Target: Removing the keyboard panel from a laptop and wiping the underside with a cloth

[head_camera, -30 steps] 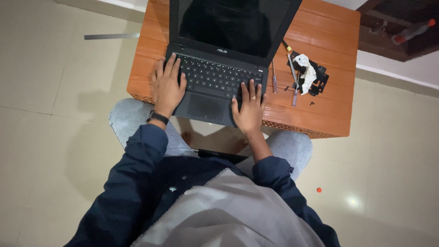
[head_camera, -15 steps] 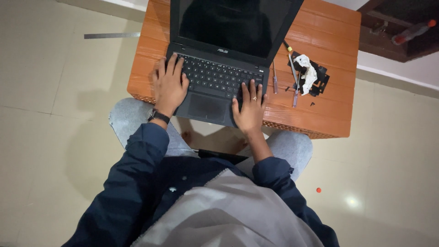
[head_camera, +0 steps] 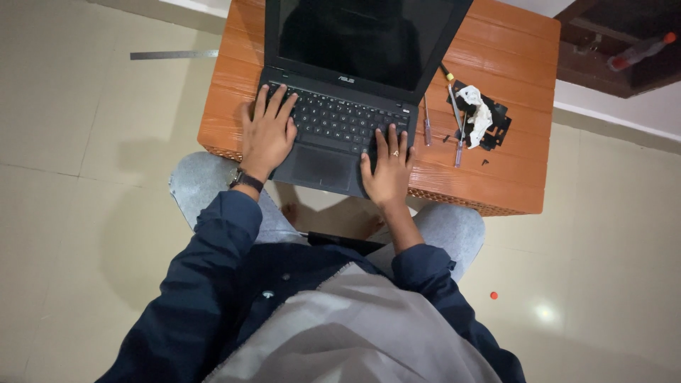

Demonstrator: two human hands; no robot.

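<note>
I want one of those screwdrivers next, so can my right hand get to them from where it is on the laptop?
Probably yes. The right hand rests on the laptop keyboard's right edge, and the screwdrivers lie on the bare wooden table just beside it, with nothing between them.

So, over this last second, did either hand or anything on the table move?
No visible change. The left hand and right hand lie flat on the keyboard of the open black laptop, gripping nothing, as before. The screwdrivers and the black part with white paper lie where they were on the wooden table.
</note>
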